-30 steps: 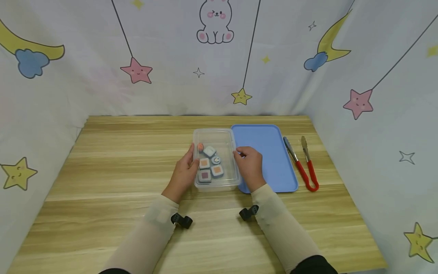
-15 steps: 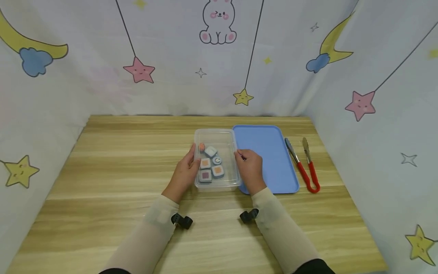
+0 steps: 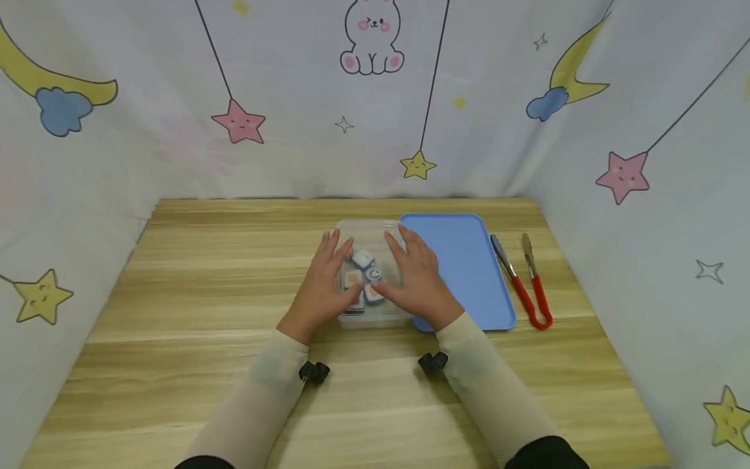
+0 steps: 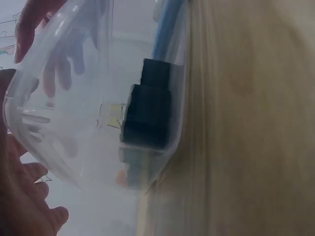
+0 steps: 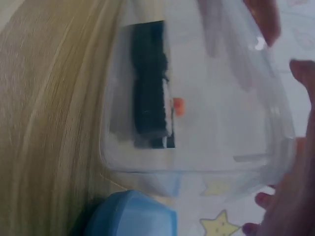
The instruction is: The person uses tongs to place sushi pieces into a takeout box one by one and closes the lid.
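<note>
A clear plastic food box (image 3: 375, 321) with a see-through lid stands on the table in the head view. Several sushi roll pieces (image 3: 363, 259) lie inside it, mostly toward its left side. From the side, in the right wrist view, dark seaweed-coloured walls of the pieces (image 5: 150, 93) show, with a bit of orange. My left hand (image 3: 321, 283) is over the box's left edge, fingers spread. Over the right edge is my right hand (image 3: 418, 280), its fingers also spread. Both thumbs extend inward above the lid, and the hands hide parts of the box.
A flat blue tray (image 3: 463, 260) lies right beside the box, partly behind my right hand. Farther right are tongs (image 3: 530, 293) with red handles, their arms apart. A patterned white cloth (image 3: 281, 163) rises behind the wooden table (image 3: 193, 273) and at both sides.
Both hands have left their grip at the box's side edges and moved over the lid, with fingers now spread. The box, tray and tongs stay in place.
</note>
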Demonstrator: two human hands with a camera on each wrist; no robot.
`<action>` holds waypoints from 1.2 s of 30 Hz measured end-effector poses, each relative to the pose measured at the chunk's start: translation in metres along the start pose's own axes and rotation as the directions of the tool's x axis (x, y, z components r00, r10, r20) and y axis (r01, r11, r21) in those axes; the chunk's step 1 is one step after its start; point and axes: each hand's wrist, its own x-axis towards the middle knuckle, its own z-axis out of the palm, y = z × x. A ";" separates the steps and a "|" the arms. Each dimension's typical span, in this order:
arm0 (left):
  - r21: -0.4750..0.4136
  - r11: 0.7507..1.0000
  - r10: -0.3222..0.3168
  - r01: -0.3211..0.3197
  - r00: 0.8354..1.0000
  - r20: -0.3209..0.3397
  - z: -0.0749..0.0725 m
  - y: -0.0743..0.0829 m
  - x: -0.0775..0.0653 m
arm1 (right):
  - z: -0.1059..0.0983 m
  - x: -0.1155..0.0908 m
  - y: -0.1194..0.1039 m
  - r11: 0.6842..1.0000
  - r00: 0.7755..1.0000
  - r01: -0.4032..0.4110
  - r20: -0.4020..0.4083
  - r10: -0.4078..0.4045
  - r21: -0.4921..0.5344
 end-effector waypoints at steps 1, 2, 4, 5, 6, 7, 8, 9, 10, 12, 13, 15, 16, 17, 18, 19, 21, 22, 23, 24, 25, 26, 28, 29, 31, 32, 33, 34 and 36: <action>0.046 0.998 0.028 -0.030 0.999 0.036 -0.001 0.000 0.001 | 0.002 0.002 -0.001 0.998 0.998 0.032 0.054 -0.029 -0.053; 0.089 0.995 0.039 -0.045 0.996 0.074 -0.002 0.000 0.002 | 0.004 0.005 -0.002 0.994 0.994 0.051 0.104 -0.041 -0.093; 0.156 0.986 0.034 -0.056 0.990 0.136 -0.005 -0.002 0.004 | 0.008 0.008 -0.004 0.987 0.984 0.064 0.174 -0.038 -0.144; 0.179 0.982 0.024 -0.052 0.987 0.158 -0.006 -0.002 0.004 | 0.010 0.009 -0.005 0.985 0.980 0.068 0.194 -0.036 -0.160; 0.191 0.980 0.011 -0.045 0.984 0.176 -0.008 -0.003 0.005 | 0.011 0.010 -0.005 0.983 0.978 0.069 0.205 -0.033 -0.170; 0.208 0.977 0.006 -0.044 0.983 0.183 -0.009 -0.004 0.006 | 0.013 0.011 -0.006 0.983 0.978 0.068 0.206 -0.031 -0.173; 0.222 0.974 0.005 -0.046 0.983 0.184 -0.010 -0.005 0.006 | 0.013 0.012 -0.007 0.982 0.979 0.068 0.203 -0.031 -0.176; 0.235 0.971 0.004 -0.048 0.983 0.183 -0.010 -0.006 0.007 | 0.013 0.013 -0.007 0.980 0.979 0.075 0.199 -0.037 -0.184; 0.245 0.968 0.005 -0.050 0.983 0.183 -0.011 -0.006 0.006 | 0.014 0.013 -0.007 0.978 0.980 0.084 0.194 -0.046 -0.192; 0.253 0.966 0.002 -0.049 0.983 0.185 -0.011 -0.005 0.006 | 0.014 0.012 -0.008 0.973 0.979 0.100 0.193 -0.059 -0.206; 0.255 0.966 0.000 -0.049 0.982 0.188 -0.011 -0.005 0.005 | 0.013 0.012 -0.008 0.973 0.978 0.102 0.199 -0.060 -0.206; 0.253 0.967 -0.005 -0.045 0.981 0.195 -0.012 -0.004 0.004 | 0.013 0.010 -0.009 0.974 0.975 0.104 0.212 -0.060 -0.200; 0.250 0.967 -0.007 -0.044 0.980 0.198 -0.013 -0.003 0.004 | 0.013 0.009 -0.010 0.976 0.975 0.100 0.217 -0.057 -0.193; 0.245 0.968 -0.006 -0.044 0.980 0.199 -0.013 -0.002 0.004 | 0.013 0.008 -0.010 0.978 0.974 0.094 0.218 -0.052 -0.187; 0.245 0.968 -0.002 -0.047 0.980 0.198 -0.013 -0.002 0.004 | 0.013 0.007 -0.010 0.980 0.975 0.089 0.217 -0.048 -0.180; 0.244 0.969 0.000 -0.049 0.980 0.197 -0.013 -0.002 0.004 | 0.012 0.007 -0.009 0.981 0.977 0.087 0.209 -0.050 -0.172; 0.235 0.971 0.006 -0.052 0.981 0.192 -0.013 -0.003 0.004 | 0.013 0.008 -0.008 0.983 0.983 0.078 0.179 -0.047 -0.166; 0.228 0.972 0.013 -0.057 0.982 0.188 -0.013 -0.004 0.005 | 0.013 0.009 -0.007 0.984 0.986 0.073 0.160 -0.047 -0.160; 0.218 0.974 0.026 -0.065 0.983 0.181 -0.012 -0.004 0.005 | 0.013 0.009 -0.006 0.986 0.989 0.067 0.143 -0.045 -0.155; 0.212 0.975 0.031 -0.069 0.984 0.174 -0.012 -0.005 0.005 | 0.012 0.011 -0.005 0.988 0.991 0.062 0.125 -0.044 -0.143; 0.201 0.977 0.036 -0.069 0.986 0.163 -0.011 -0.006 0.006 | 0.013 0.012 -0.004 0.990 0.993 0.056 0.109 -0.042 -0.129; 0.189 0.980 0.040 -0.069 0.988 0.152 -0.010 -0.007 0.006 | 0.013 0.014 -0.002 0.991 0.995 0.048 0.097 -0.036 -0.124; 0.158 0.986 0.039 -0.060 0.990 0.135 -0.008 -0.010 0.006 | 0.014 0.018 0.001 0.993 0.995 0.039 0.100 -0.028 -0.107; 0.138 0.989 0.030 -0.048 0.991 0.132 -0.008 -0.011 0.006 | 0.015 0.019 0.002 0.994 0.994 0.033 0.110 -0.022 -0.101; 0.096 0.995 0.009 -0.022 0.991 0.130 -0.006 -0.015 0.007 | 0.015 0.022 0.003 0.996 0.991 0.021 0.134 -0.009 -0.092; 0.078 0.997 0.001 -0.012 0.991 0.134 -0.006 -0.017 0.007 | 0.015 0.023 0.003 0.995 0.989 0.015 0.148 -0.001 -0.094; 0.061 0.998 -0.007 -0.001 0.990 0.139 -0.006 -0.018 0.007 | 0.016 0.023 0.004 0.996 0.987 0.011 0.159 0.004 -0.091; 0.048 0.999 -0.013 0.006 0.990 0.142 -0.006 -0.019 0.007 | 0.016 0.023 0.004 0.996 0.987 0.007 0.163 0.007 -0.084; 0.037 0.999 -0.016 0.011 0.990 0.141 -0.005 -0.021 0.007 | 0.016 0.024 0.004 0.998 0.987 0.009 0.159 0.001 -0.063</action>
